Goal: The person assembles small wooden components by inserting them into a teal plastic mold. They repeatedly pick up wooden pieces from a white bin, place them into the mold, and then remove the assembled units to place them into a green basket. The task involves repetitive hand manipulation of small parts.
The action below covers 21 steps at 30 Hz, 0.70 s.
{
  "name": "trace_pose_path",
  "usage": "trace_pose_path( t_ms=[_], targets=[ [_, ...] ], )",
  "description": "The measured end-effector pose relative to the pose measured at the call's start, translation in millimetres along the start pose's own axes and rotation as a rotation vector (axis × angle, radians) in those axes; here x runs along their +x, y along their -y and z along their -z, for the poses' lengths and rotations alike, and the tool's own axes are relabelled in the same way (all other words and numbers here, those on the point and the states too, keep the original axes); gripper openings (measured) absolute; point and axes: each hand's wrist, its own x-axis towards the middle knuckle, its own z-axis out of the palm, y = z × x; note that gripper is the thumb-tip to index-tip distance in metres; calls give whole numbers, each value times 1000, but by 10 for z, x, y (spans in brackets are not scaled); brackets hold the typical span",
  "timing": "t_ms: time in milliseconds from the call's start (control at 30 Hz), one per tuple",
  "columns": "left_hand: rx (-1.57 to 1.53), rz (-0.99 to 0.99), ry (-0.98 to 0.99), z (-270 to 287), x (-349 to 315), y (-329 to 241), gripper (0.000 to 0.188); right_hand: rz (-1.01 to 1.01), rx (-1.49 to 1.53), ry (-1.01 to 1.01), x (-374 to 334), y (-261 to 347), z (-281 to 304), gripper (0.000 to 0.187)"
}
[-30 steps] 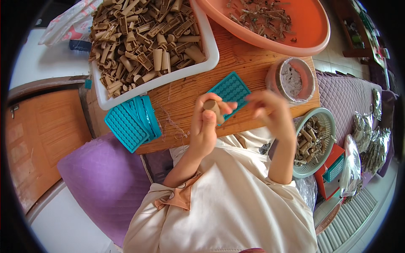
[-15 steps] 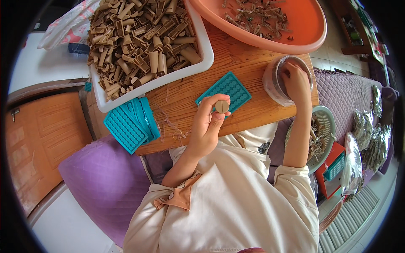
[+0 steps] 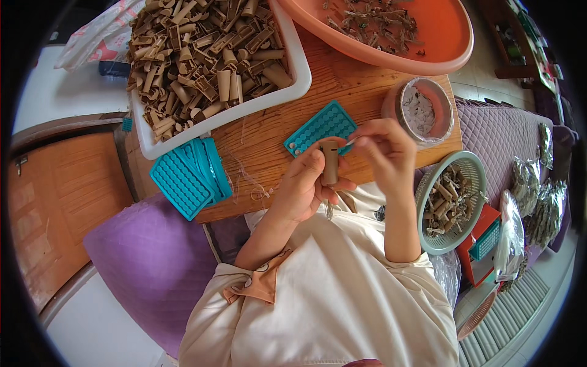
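At the centre of the frame the left hand point(image 3: 306, 186) holds a brown tube point(image 3: 331, 162) upright, its fingers wrapped shut around the lower part of the tube. The right hand point(image 3: 385, 150) is just right of it, thumb and forefinger pinched on a small pale piece point(image 3: 350, 142) held close to the top of the tube; what the piece is cannot be told.

Behind the hands a teal tray point(image 3: 321, 125) with round holes lies flat on the wooden worktop point(image 3: 342, 79). A stack of the same teal trays point(image 3: 186, 177) leans at the worktop's left edge, left of centre. In the upper left a white bin point(image 3: 293, 85) is heaped with brown tubes. An orange basin point(image 3: 446, 58) with dark scraps sits at the top right. A round tub point(image 3: 422, 110) of pale discs stands just right of the right hand. A green basket point(image 3: 452, 199) of short tubes sits at the right, off the worktop.
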Motion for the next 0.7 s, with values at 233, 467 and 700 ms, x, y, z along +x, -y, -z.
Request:
trace_pose_path(
  t_ms=[233, 467, 700],
  targets=[
    [195, 13, -48, 42, -39, 4, 47, 151, -239, 95, -56, -182, -41, 8],
    [285, -3, -96, -8, -34, 33, 42, 97, -321, 114, -102, -208, -50, 6],
    [304, 107, -131, 166, -35, 95, 41, 97, -412, 221, -95, -324, 23, 6]
  ],
)
